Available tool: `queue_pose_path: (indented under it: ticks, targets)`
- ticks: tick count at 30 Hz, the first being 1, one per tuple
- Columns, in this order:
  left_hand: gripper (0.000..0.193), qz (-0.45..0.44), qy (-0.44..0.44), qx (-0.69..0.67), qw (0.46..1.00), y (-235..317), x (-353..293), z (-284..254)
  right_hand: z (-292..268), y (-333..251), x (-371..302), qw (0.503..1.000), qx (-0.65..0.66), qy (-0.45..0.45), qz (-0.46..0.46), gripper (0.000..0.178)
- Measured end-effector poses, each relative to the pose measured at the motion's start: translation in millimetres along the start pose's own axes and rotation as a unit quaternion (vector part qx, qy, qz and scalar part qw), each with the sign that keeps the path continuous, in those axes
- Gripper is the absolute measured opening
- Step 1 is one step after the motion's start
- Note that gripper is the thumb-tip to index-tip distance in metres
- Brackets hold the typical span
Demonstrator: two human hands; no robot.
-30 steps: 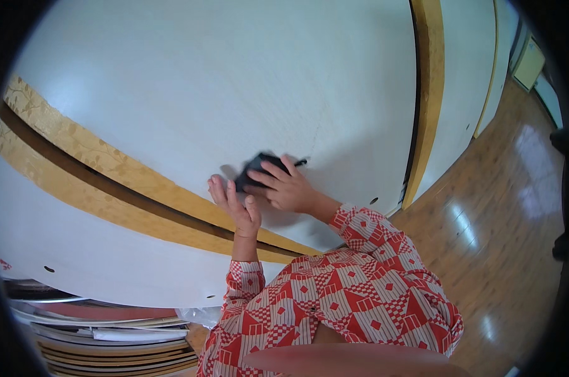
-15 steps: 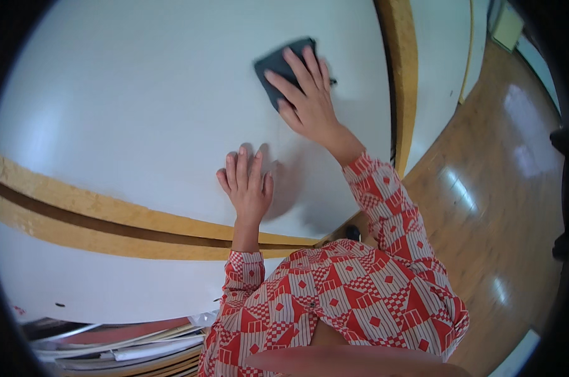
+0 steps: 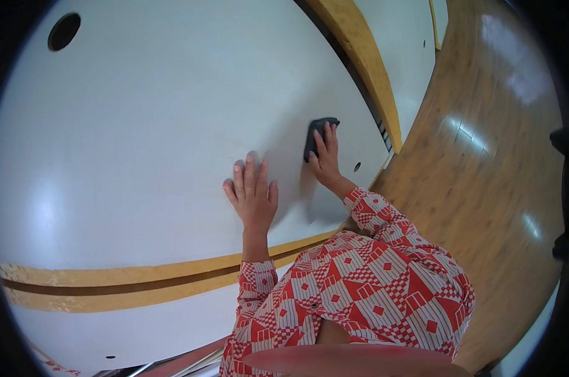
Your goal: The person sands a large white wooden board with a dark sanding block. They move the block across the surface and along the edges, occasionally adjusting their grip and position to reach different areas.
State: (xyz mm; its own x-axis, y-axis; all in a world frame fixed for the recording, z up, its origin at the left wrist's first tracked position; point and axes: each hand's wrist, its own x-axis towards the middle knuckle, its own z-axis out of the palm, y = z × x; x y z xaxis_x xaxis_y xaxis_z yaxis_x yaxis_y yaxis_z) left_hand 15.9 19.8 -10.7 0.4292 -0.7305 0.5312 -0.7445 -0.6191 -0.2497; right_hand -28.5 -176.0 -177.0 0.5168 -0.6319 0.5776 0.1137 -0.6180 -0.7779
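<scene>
A broad white tabletop (image 3: 146, 144) with yellow edging fills the view in front of me. My left hand (image 3: 255, 201) rests on it near the front edge, palm down, fingers stretched out and slightly spread, with nothing in it. Farther right, my right hand (image 3: 326, 160) presses a folded dark grey cloth (image 3: 311, 143) against the white surface, its fingers bent over the cloth's right side. Part of the cloth is hidden beneath those fingers. Both forearms wear red-and-white patterned sleeves.
A round dark hole (image 3: 64, 31) opens at the far left of the top, and a small oval hole (image 3: 357, 166) lies near the right corner. Yellow edging (image 3: 360, 56) borders a gap to another white panel. Brown wooden floor (image 3: 460, 182) stretches along the right.
The view has shifted. My right hand has drawn the cloth nearer to me, toward the right corner, and the cloth looks more bunched. My left hand stays flat on the tabletop.
</scene>
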Motion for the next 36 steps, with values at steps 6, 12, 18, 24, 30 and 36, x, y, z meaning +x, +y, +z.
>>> queue_pose_path:
  ticks: [6, 12, 18, 24, 30, 36]
  targets:
    - [0.054, 0.023, -0.022, -0.033, 0.999, 9.8, 0.4, 4.7, 10.3, -4.2, 27.6, 0.994, 0.039, 0.082, 0.062, 0.071]
    - [0.058, 0.004, 0.089, -0.158, 0.983, 7.7, 12.0, 7.0, 28.2, -117.6, 118.4, 0.987, 0.043, 0.011, -0.157, 0.059]
    - [0.058, -0.006, 0.087, -0.102, 0.991, -1.0, 18.0, 2.8, 26.6, -115.8, 126.0, 0.983, 0.044, 0.024, -0.176, 0.057]
    - [0.057, 0.001, 0.036, -0.052, 0.998, 5.8, 6.1, 3.1, 26.5, -0.8, 37.0, 0.993, 0.05, 0.084, 0.07, 0.074]
    - [0.057, 0.011, 0.02, -0.039, 0.999, 13.1, 4.2, 0.5, 36.6, 24.2, 29.5, 0.96, 0.068, 0.123, 0.241, 0.07]
    - [0.056, 0.011, 0.006, -0.085, 0.996, 16.4, 11.6, -0.7, 29.0, -67.0, 133.9, 0.992, 0.066, 0.103, -0.015, 0.067]
